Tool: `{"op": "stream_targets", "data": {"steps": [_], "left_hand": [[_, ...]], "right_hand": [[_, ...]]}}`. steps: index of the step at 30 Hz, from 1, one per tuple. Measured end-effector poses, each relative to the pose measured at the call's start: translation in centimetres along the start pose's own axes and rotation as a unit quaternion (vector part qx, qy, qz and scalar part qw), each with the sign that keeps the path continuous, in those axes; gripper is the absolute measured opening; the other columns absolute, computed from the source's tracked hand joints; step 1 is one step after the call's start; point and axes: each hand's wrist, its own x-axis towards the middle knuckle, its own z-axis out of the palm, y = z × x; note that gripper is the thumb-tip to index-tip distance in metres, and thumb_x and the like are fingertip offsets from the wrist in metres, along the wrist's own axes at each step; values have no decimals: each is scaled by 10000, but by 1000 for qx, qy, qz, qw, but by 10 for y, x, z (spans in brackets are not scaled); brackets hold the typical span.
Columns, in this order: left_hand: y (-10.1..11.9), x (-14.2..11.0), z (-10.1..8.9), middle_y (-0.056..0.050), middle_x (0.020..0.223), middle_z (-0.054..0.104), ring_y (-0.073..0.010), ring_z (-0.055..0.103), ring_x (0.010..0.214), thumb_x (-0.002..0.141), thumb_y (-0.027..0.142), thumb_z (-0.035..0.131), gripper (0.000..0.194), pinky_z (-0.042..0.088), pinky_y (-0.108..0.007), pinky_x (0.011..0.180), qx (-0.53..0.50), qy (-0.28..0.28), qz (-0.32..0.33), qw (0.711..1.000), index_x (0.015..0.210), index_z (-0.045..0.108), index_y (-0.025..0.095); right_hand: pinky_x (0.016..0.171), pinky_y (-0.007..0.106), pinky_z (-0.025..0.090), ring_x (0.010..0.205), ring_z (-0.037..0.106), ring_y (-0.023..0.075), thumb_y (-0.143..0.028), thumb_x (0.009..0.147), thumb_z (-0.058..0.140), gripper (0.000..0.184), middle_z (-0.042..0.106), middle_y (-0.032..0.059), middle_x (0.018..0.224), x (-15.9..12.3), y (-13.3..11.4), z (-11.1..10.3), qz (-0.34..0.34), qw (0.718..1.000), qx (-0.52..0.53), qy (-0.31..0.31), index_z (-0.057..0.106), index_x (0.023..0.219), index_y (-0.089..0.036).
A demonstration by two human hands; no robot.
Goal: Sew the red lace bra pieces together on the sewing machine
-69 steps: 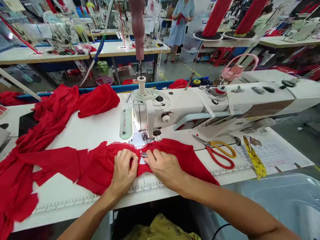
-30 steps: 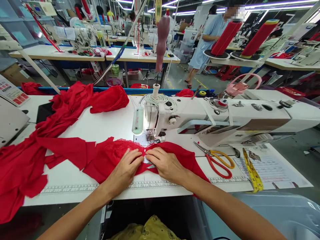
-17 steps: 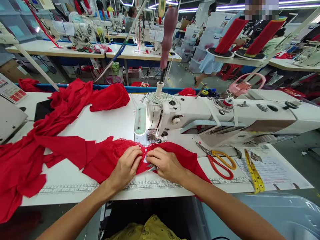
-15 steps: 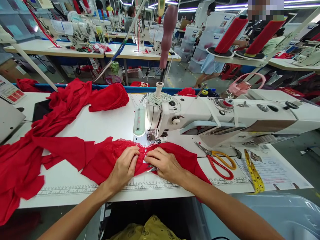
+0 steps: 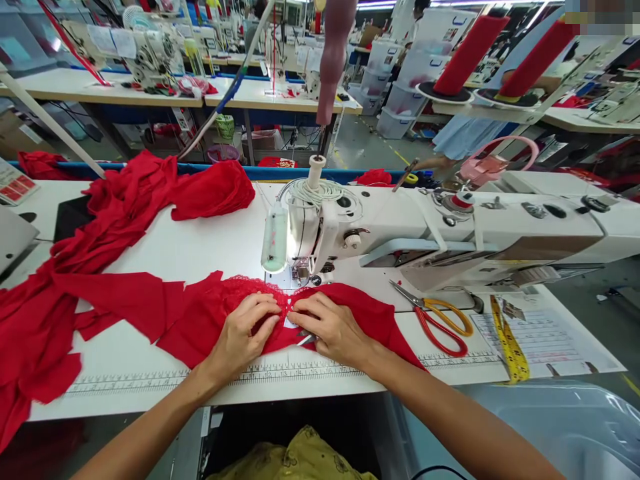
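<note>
Fingers (image 5: 265,313) of both hands press flat on red fabric (image 5: 210,320), half-hiding a small metal tool (image 5: 306,339).

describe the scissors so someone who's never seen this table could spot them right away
Find the white sewing machine on the white table. In front of its long arm, right of the right hand, lie the scissors. They alone have one yellow and one red handle loop, beside the yellow tape measure.

left hand (image 5: 241,333) fingertips drawn nearer right hand (image 5: 334,328)
</note>
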Motion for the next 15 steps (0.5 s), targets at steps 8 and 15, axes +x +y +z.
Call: {"op": "stream_targets", "data": {"steps": [8, 15], "left_hand": [[1, 0, -1, -75, 1045, 680, -199, 662, 1001, 954, 184, 536, 164, 572, -362, 902, -14, 17, -7, 1000, 971, 698, 210], [-1, -2, 1, -78, 1061, 665, -200, 647, 1022, 939, 165, 569, 149, 550, -378, 957, 10, 0, 34, 999, 982, 706, 206]], "right_hand": [[529, 204, 413, 1011, 507, 204, -4, 807, 559, 472, 659, 82, 1135, 0, -2, 0, -20, 999, -36, -22, 636, 1231, -197], [489, 205, 380, 1008, 523, 208, -8, 789, 549, 507, 655, 69, 1146, 0, -2, 0, 2, 999, -29, -22, 640, 1236, -228]]}}
